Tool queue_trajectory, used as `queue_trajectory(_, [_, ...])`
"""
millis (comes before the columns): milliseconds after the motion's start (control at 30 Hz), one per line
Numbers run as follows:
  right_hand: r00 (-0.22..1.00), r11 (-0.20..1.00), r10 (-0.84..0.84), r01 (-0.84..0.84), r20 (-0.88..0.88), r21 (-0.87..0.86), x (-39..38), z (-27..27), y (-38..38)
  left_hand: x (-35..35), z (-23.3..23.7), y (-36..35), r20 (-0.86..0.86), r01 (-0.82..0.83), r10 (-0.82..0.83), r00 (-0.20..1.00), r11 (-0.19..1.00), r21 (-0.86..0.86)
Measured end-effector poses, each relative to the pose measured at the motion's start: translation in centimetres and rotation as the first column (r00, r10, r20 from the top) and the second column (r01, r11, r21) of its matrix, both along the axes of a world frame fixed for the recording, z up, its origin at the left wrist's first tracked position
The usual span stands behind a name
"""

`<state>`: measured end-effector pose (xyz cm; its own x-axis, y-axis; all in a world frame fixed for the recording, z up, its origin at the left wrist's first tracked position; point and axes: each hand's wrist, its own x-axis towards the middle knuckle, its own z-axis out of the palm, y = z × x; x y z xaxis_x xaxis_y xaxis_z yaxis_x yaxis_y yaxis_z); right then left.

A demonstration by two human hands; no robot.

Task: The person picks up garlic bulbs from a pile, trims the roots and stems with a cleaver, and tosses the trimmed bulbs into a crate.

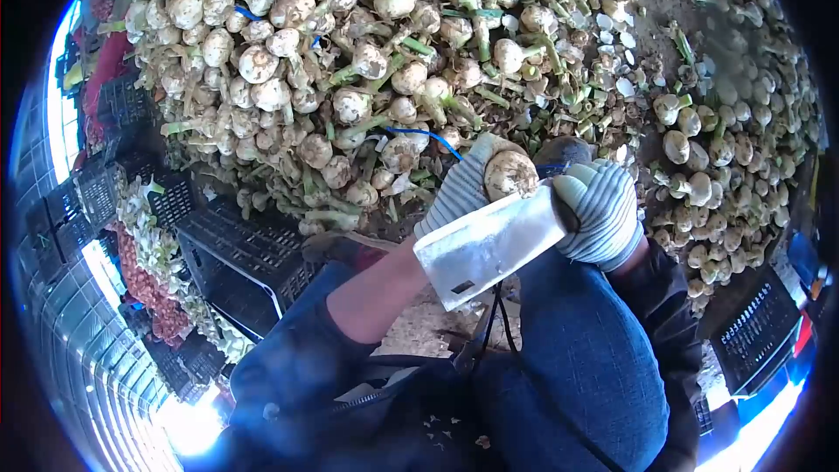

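My left hand (468, 183), in a striped knit glove, is closed around a soil-stained white onion (510, 175). In my right hand (603, 214), gloved the same way, is the handle of a cleaver (489, 246). Its wide, shiny blade slants down to the left, with a small slot near the far corner. The blade's upper edge overlaps the lower side of the onion in this view and covers part of my left hand. Both hands are close together above my knees.
A large heap of dirty onions (288, 79) with green stems rises in front. More onions (725, 140) lie at the right, beyond scattered peelings (625, 61). Black plastic crates (245, 253) stand at left, another crate (756, 323) at right. A blue string (424, 133) crosses the heap.
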<state>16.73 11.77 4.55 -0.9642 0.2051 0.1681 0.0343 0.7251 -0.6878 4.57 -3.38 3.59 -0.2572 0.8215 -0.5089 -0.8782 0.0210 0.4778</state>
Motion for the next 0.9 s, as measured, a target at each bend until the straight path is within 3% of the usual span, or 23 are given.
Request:
queue_trajectory(133, [0.999, 0.999, 0.017, -0.015, -0.032, 0.044, 1.1, -1.7, 1.0, -0.1, 1.9, 0.4, -0.052, 0.074, -0.076, 0.996, 0.997, -0.035])
queue_trajectory(167, [0.999, 1.000, -0.015, 0.016, -0.044, 0.021, 1.9, -3.6, 2.3, -0.6, 1.8, 0.0, 0.409, 0.059, -0.067, 0.910, 0.998, 0.031])
queue_trajectory(200, [0.923, 0.919, -0.205, 0.296, 0.325, -0.260, 3.0, -5.1, 3.3, -1.0, 1.7, -0.4, 0.778, 0.041, -0.014, 0.628, 0.999, -0.015])
queue_trajectory(233, [0.882, 0.910, -0.379, 0.410, 0.281, -0.059, 5.4, -10.9, 5.5, -0.4, 2.0, -0.5, 0.302, 0.176, -0.128, 0.945, 0.975, -0.138])
queue_trajectory(267, [0.843, 0.887, -0.461, 0.431, 0.277, 0.163, 7.0, -11.0, 6.4, -0.6, 2.2, -0.3, 0.464, 0.119, -0.060, 0.884, 0.988, -0.101])
queue_trajectory(300, [0.817, 0.835, -0.550, 0.544, 0.173, 0.087, 8.0, -10.8, 6.3, -0.7, 2.5, -0.2, 0.619, 0.059, 0.006, 0.786, 0.995, -0.085])
queue_trajectory(333, [0.761, 0.723, -0.581, 0.645, 0.288, -0.248, 8.7, -9.9, 5.7, -0.8, 2.8, 0.0, 0.748, 0.006, 0.063, 0.661, 0.996, -0.089])
queue_trajectory(367, [0.789, 0.712, -0.571, 0.613, 0.226, -0.342, 8.9, -9.6, 4.8, -0.9, 2.6, 0.2, 0.789, 0.010, 0.052, 0.613, 0.997, -0.074])
queue_trajectory(400, [0.803, 0.698, -0.578, 0.579, 0.146, -0.421, 8.4, -9.0, 4.3, -0.9, 2.4, 0.5, 0.771, 0.019, 0.029, 0.636, 0.998, -0.053])
queue_trajectory(467, [0.889, 0.842, -0.453, 0.453, 0.072, -0.292, 7.3, -7.1, 3.0, -0.8, 1.9, 1.0, 0.680, 0.037, -0.004, 0.734, 0.999, -0.033])
queue_trajectory(533, [0.901, 0.806, -0.415, 0.428, 0.124, -0.409, 6.4, -5.7, 1.2, -1.1, 1.4, 1.5, 0.597, 0.007, 0.005, 0.802, 1.000, -0.019])
queue_trajectory(600, [0.883, 0.690, -0.401, 0.467, 0.245, -0.553, 5.3, -4.9, -0.2, -1.8, 1.0, 1.6, 0.687, -0.155, 0.072, 0.723, 0.986, 0.060])
queue_trajectory(633, [0.894, 0.655, -0.387, 0.438, 0.224, -0.616, 4.9, -4.7, -0.9, -2.2, 0.6, 1.5, 0.765, -0.263, 0.094, 0.637, 0.959, 0.101])
queue_trajectory(667, [0.890, 0.630, -0.384, 0.447, 0.246, -0.635, 4.3, -4.4, -1.3, -2.3, 0.3, 1.5, 0.769, -0.376, 0.131, 0.626, 0.914, 0.151])
queue_trajectory(700, [0.885, 0.605, -0.379, 0.457, 0.269, -0.652, 3.6, -3.7, -1.4, -2.2, 0.4, 1.5, 0.683, -0.451, 0.210, 0.700, 0.871, 0.195])
queue_trajectory(733, [0.882, 0.584, -0.372, 0.465, 0.290, -0.665, 3.0, -3.0, -1.5, -1.5, 1.4, 1.8, 0.210, -0.412, 0.368, 0.906, 0.881, 0.234])
queue_trajectory(767, [0.891, 0.549, -0.369, 0.438, 0.264, -0.712, 2.3, -2.3, -1.7, -0.8, 2.4, 2.0, -0.320, -0.418, 0.437, 0.841, 0.899, 0.129])
queue_trajectory(867, [0.904, 0.573, -0.375, 0.401, 0.207, -0.714, 0.4, -0.4, -1.6, 0.1, 1.4, 1.8, -0.232, -0.368, 0.397, 0.888, 0.916, 0.156])
queue_trajectory(900, [0.907, 0.635, -0.369, 0.405, 0.202, -0.658, 0.2, -0.2, -1.4, 0.5, 1.4, 1.9, -0.138, -0.394, 0.414, 0.900, 0.906, 0.155])
